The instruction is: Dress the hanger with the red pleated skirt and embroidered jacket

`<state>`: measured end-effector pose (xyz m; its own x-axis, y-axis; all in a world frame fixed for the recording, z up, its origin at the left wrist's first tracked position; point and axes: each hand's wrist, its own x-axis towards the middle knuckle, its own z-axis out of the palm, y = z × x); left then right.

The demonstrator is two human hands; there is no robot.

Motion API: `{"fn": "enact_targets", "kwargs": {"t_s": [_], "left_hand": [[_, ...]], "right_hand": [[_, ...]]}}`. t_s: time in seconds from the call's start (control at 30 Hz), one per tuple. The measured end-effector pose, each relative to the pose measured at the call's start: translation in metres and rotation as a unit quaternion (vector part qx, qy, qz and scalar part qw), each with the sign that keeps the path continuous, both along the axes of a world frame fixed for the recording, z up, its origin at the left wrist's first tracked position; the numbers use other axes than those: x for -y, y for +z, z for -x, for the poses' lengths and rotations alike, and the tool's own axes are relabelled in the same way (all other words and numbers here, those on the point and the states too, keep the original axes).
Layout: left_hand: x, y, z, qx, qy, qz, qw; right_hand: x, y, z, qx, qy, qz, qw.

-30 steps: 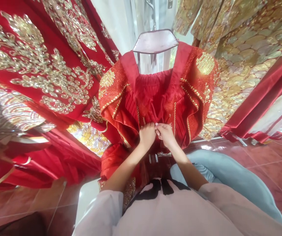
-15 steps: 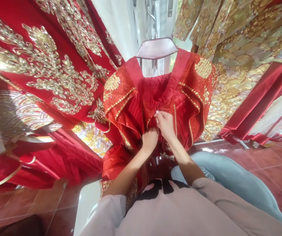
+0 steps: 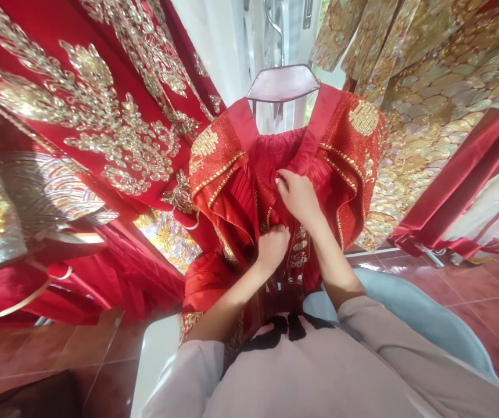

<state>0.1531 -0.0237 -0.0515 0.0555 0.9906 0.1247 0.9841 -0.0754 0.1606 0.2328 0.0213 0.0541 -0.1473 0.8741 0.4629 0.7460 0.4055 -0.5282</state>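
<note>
Red cloth (image 3: pixel 140 101) with glittering beadwork hangs left; the left hand (image 3: pixel 273 248) curls, grip hidden, at the front of a red garment (image 3: pixel 268 168) on a hanger (image 3: pixel 283 85); the right hand (image 3: pixel 300 196) bends against it, its hold unclear; gold-scaled fabric (image 3: pixel 432 98) hangs beyond.

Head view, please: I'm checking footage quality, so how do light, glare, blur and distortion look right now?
Head view: pale, washed-out brightness behind the hanger; head view: small bright glints on the beadwork at left; head view: fine detail looks soft on the red garment near the hands; head view: wide-angle stretching, plain in the sleeves toward the lower corners.
</note>
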Motion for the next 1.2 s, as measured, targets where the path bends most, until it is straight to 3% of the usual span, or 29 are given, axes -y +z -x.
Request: {"fn": "enact_targets", "kwargs": {"t_s": [0.1, 0.2, 0.33, 0.43, 0.53, 0.63, 0.7, 0.8, 0.87, 0.97, 1.07, 1.2], "left_hand": [[-0.001, -0.001, 0.002, 0.002, -0.007, -0.001, 1.0], [-0.001, 0.0, 0.004, 0.005, -0.013, -0.01, 1.0], [-0.001, 0.006, 0.006, 0.029, -0.007, -0.002, 1.0], [0.002, 0.016, 0.012, 0.113, -0.004, -0.014, 0.994], [0.008, 0.031, 0.022, 0.255, -0.02, -0.127, 0.958], [0.012, 0.054, 0.03, 0.342, -0.064, -0.29, 0.892], [0.009, 0.072, 0.028, 0.324, -0.095, -0.353, 0.873], [-0.004, 0.091, 0.015, 0.203, -0.073, -0.372, 0.903], [-0.016, 0.095, 0.005, 0.132, -0.035, -0.357, 0.924], [-0.027, 0.09, -0.002, 0.116, -0.022, -0.341, 0.933], [-0.022, 0.084, 0.002, 0.163, -0.029, -0.368, 0.915], [-0.003, 0.079, 0.005, 0.24, -0.056, -0.35, 0.904]], "right_hand": [[0.006, 0.014, -0.002, 0.098, 0.013, 0.025, 0.995], [0.017, 0.022, -0.007, 0.125, 0.011, 0.024, 0.992], [0.033, 0.017, -0.015, 0.042, 0.031, 0.007, 0.999], [0.045, 0.004, -0.021, -0.016, 0.052, 0.019, 0.998], [0.052, -0.014, -0.022, -0.008, 0.062, 0.043, 0.997], [0.055, -0.035, -0.014, 0.066, 0.032, 0.065, 0.995], [0.055, -0.047, -0.007, 0.116, 0.022, 0.095, 0.988], [0.057, -0.055, 0.0, 0.141, 0.025, 0.137, 0.98], [0.058, -0.055, 0.0, 0.137, 0.03, 0.145, 0.979], [0.057, -0.055, -0.008, 0.088, 0.029, 0.13, 0.987], [0.051, -0.059, -0.021, -0.047, 0.009, 0.108, 0.993], [0.048, -0.062, -0.033, -0.277, 0.029, 0.057, 0.959]]}}
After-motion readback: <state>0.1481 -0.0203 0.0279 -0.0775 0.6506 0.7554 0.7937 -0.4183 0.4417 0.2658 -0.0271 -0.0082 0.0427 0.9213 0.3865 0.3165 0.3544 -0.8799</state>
